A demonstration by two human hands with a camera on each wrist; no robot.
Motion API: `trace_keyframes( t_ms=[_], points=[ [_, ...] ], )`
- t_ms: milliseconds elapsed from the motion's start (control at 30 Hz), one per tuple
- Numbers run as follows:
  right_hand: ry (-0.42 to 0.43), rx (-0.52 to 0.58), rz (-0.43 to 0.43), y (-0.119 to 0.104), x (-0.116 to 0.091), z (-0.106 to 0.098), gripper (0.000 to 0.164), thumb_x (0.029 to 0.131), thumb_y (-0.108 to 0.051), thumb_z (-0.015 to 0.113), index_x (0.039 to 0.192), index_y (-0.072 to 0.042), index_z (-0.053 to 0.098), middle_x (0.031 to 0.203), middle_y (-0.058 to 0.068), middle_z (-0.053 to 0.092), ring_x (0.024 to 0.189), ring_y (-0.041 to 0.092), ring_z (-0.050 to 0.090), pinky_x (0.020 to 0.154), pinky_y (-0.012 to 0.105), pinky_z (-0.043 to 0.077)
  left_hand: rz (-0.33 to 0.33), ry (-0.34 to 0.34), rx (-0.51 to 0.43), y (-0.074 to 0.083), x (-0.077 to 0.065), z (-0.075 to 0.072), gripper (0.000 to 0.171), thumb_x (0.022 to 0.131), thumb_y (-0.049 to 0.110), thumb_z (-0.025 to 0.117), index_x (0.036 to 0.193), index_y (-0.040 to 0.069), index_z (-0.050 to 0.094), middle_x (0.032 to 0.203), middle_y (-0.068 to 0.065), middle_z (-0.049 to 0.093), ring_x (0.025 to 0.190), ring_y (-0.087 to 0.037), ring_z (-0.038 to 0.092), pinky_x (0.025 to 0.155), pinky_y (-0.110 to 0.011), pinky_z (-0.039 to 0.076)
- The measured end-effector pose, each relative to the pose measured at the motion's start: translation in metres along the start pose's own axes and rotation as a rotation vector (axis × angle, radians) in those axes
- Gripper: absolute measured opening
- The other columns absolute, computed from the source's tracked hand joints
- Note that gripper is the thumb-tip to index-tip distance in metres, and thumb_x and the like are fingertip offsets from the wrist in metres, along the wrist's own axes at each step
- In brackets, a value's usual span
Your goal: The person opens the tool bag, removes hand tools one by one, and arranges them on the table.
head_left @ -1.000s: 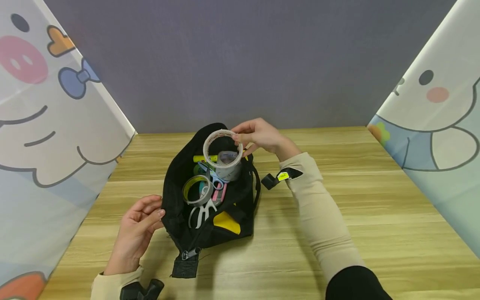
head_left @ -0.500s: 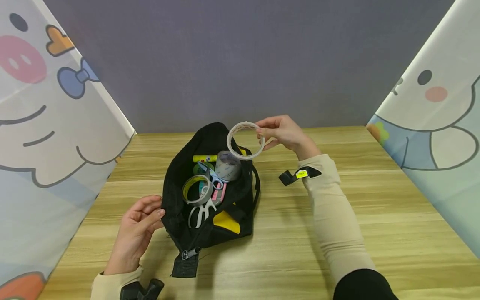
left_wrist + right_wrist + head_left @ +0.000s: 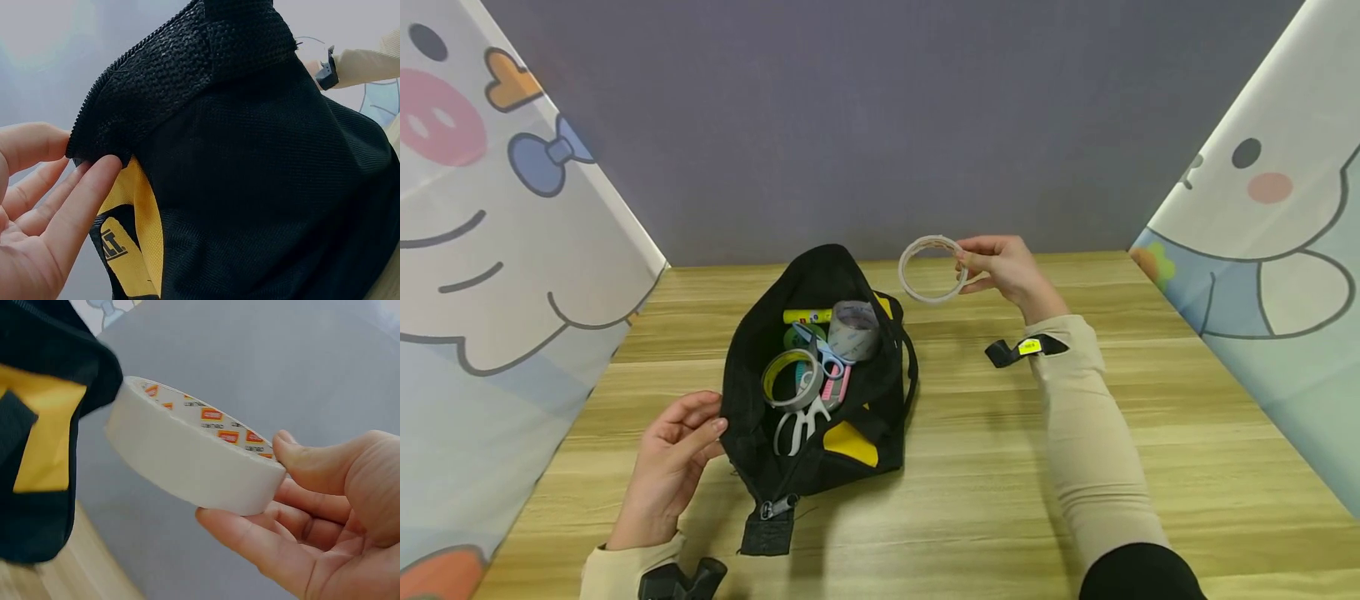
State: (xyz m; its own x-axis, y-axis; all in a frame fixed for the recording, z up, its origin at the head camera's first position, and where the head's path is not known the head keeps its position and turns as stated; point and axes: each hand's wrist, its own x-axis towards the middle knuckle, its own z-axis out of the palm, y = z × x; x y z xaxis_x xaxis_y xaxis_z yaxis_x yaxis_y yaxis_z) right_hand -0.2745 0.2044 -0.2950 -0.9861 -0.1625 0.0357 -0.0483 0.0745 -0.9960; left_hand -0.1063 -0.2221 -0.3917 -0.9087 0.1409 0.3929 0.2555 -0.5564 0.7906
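A roll of white tape is pinched at its right rim between the thumb and fingers of my right hand, up in the air right of the bag. In the right wrist view the tape roll shows orange-and-black print inside its core. My left hand pinches the zippered edge of a black and yellow tool bag, also seen close up in the left wrist view. Inside the gaping bag lie a grey tape roll, a wide clear tape roll, blue-handled scissors and white-handled scissors.
The bag also holds a yellow stick-shaped item and a pink and grey tool. Under the bag is a wood-grain table, with a grey wall behind it. Cartoon-printed panels stand at both sides.
My right hand has carried the white tape roll rightward, from over the bag's mouth to beyond its right side. The left hand keeps its hold on the bag's edge.
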Motion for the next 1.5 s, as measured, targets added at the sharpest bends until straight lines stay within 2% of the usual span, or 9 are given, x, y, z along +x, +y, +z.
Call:
trace_keyframes(
  t_ms=[133, 367, 567, 733, 933, 1233, 1400, 1500],
  points=[
    [0.046, 0.057, 0.049, 0.013, 0.003, -0.009, 0.041, 0.099, -0.003, 0.059, 0.133, 0.018, 0.049, 0.079, 0.004, 0.067, 0.067, 0.016, 0.064, 0.065, 0.033, 0.061, 0.004, 0.005, 0.006, -0.001, 0.000, 0.000, 0.042, 0.092, -0.027, 0.041, 0.117, -0.004, 0.066, 0.106, -0.010, 0.072, 0.085, -0.016, 0.069, 0.066, -0.028, 0.060],
    [0.143, 0.114, 0.132, 0.048, 0.012, -0.020, 0.043, 0.101, -0.006, 0.058, 0.137, 0.016, 0.046, 0.085, 0.004, 0.062, 0.067, 0.015, 0.063, 0.071, 0.032, 0.061, 0.010, 0.002, 0.000, -0.002, -0.001, -0.001, 0.041, 0.092, -0.026, 0.042, 0.118, -0.004, 0.066, 0.106, -0.010, 0.071, 0.085, -0.016, 0.069, 0.066, -0.027, 0.060],
    [0.193, 0.126, 0.143, 0.075, 0.020, -0.020, 0.046, 0.101, -0.005, 0.055, 0.140, 0.016, 0.042, 0.084, 0.001, 0.059, 0.066, 0.011, 0.062, 0.076, 0.032, 0.060, 0.019, -0.004, 0.009, -0.003, -0.001, -0.002, 0.042, 0.093, -0.026, 0.041, 0.119, -0.004, 0.066, 0.108, -0.011, 0.071, 0.086, -0.016, 0.069, 0.067, -0.027, 0.060],
    [0.215, 0.130, 0.184, 0.092, 0.024, -0.016, 0.048, 0.102, -0.005, 0.055, 0.143, 0.015, 0.040, 0.078, -0.001, 0.060, 0.061, 0.009, 0.063, 0.066, 0.027, 0.060, 0.026, -0.020, 0.016, -0.003, -0.001, -0.003, 0.043, 0.093, -0.026, 0.041, 0.120, -0.004, 0.066, 0.109, -0.010, 0.071, 0.086, -0.016, 0.069, 0.067, -0.028, 0.060],
    [0.238, 0.198, 0.238, 0.104, 0.029, -0.009, 0.048, 0.102, -0.004, 0.052, 0.143, 0.016, 0.037, 0.069, 0.002, 0.061, 0.054, 0.009, 0.063, 0.060, 0.025, 0.059, 0.025, -0.035, 0.016, -0.003, -0.001, -0.003, 0.044, 0.094, -0.026, 0.040, 0.121, -0.003, 0.065, 0.110, -0.010, 0.071, 0.087, -0.016, 0.069, 0.068, -0.028, 0.060],
    [0.286, 0.110, 0.311, 0.119, 0.036, -0.003, 0.046, 0.105, -0.008, 0.050, 0.144, 0.013, 0.039, 0.065, 0.006, 0.056, 0.051, 0.009, 0.059, 0.056, 0.023, 0.058, 0.027, -0.034, 0.004, -0.002, -0.002, -0.002, 0.043, 0.094, -0.026, 0.040, 0.122, -0.004, 0.064, 0.110, -0.011, 0.071, 0.088, -0.017, 0.069, 0.069, -0.029, 0.060],
    [0.283, 0.111, 0.323, 0.125, 0.036, -0.006, 0.042, 0.104, -0.004, 0.048, 0.141, 0.015, 0.042, 0.066, 0.008, 0.056, 0.050, 0.010, 0.061, 0.058, 0.023, 0.059, 0.018, -0.028, -0.003, -0.002, -0.002, -0.002, 0.043, 0.094, -0.025, 0.040, 0.122, -0.004, 0.065, 0.109, -0.011, 0.071, 0.087, -0.017, 0.069, 0.069, -0.028, 0.060],
    [0.264, 0.049, 0.317, 0.125, 0.036, -0.010, 0.042, 0.104, -0.005, 0.049, 0.139, 0.017, 0.043, 0.067, 0.009, 0.056, 0.050, 0.010, 0.063, 0.058, 0.022, 0.058, 0.020, -0.033, -0.007, -0.003, -0.002, -0.003, 0.043, 0.094, -0.025, 0.040, 0.122, -0.004, 0.064, 0.110, -0.011, 0.071, 0.088, -0.017, 0.069, 0.069, -0.028, 0.060]
  ],
)
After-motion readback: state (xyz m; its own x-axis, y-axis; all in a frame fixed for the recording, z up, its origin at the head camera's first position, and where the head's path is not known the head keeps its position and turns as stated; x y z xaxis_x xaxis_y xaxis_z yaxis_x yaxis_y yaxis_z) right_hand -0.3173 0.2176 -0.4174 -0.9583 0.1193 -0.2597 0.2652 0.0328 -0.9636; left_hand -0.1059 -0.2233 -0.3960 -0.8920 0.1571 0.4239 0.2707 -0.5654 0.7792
